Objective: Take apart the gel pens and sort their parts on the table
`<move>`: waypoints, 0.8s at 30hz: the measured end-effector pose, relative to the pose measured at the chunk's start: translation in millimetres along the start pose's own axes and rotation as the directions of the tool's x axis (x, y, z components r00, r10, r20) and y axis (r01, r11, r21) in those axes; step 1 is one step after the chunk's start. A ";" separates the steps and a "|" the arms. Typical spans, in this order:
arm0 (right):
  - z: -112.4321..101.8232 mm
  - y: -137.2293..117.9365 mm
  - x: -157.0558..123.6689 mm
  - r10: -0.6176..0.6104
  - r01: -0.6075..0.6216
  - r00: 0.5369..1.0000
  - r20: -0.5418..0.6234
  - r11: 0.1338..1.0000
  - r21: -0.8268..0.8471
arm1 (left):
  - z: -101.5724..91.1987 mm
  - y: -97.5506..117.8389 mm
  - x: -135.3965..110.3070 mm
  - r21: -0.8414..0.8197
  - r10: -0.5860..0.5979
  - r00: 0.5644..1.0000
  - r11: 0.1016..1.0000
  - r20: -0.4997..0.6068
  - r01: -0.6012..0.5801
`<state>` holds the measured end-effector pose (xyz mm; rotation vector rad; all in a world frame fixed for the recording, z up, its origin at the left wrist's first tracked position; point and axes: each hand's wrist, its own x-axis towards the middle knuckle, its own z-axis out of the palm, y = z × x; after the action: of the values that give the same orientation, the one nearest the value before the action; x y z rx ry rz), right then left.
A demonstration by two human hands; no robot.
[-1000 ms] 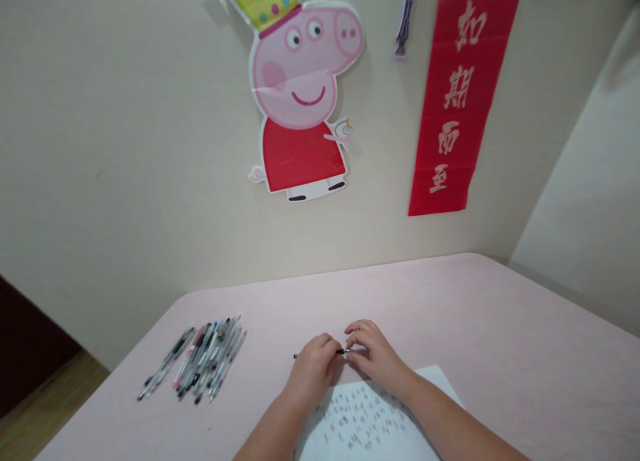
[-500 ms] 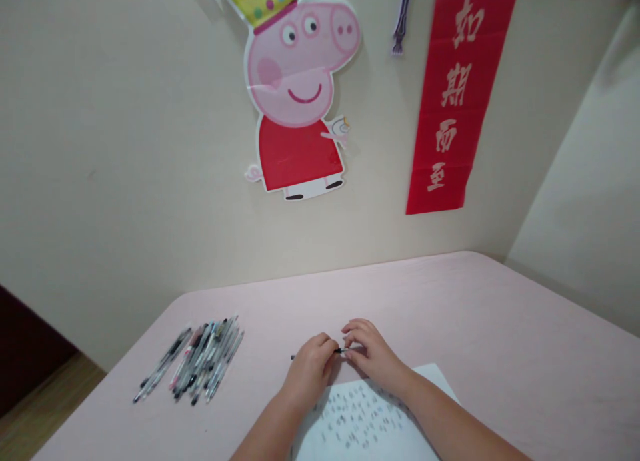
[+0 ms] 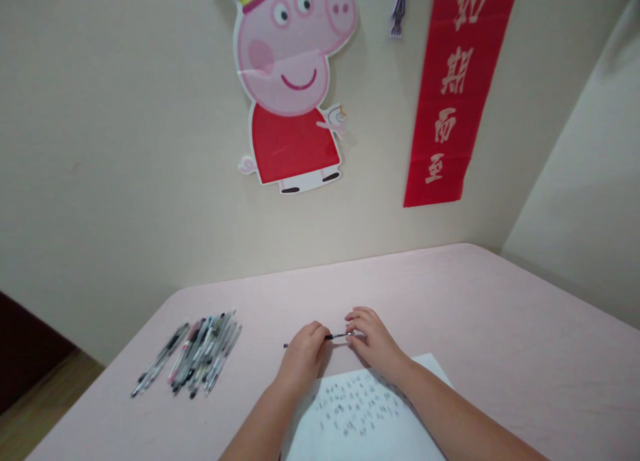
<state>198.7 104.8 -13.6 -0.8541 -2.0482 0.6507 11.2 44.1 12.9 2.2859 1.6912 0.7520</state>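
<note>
Head: 2 hands (image 3: 303,354) hold pen (image 3: 337,336) (banner (image 3: 453,102): 如期而至).

There are 2 hands (image 3: 301,353) (image 3: 374,339), 1 held pen (image 3: 330,337), 2 pen bunches (image 3: 163,357) (image 3: 207,353), 1 sheet (image 3: 360,441), 1 banner (image 3: 445,141), 1 cutout (image 3: 295,144)

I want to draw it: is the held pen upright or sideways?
Sideways: the pen stretches across from the left hand to the right hand.

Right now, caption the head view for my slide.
Left hand grips a slim dark pen, right hand at its end, beyond a marked white paper sheet.
</note>
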 end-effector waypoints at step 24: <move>1.3 -8.1 1.9 -0.151 0.157 0.987 0.053 0.976 -0.148 | 1.5 -2.2 -0.3 0.044 0.011 1.000 0.999 -0.019 -0.010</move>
<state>193.9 100.8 -7.8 -0.7635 -2.1977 0.4344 10.0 44.7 10.6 2.3257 1.7224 0.7486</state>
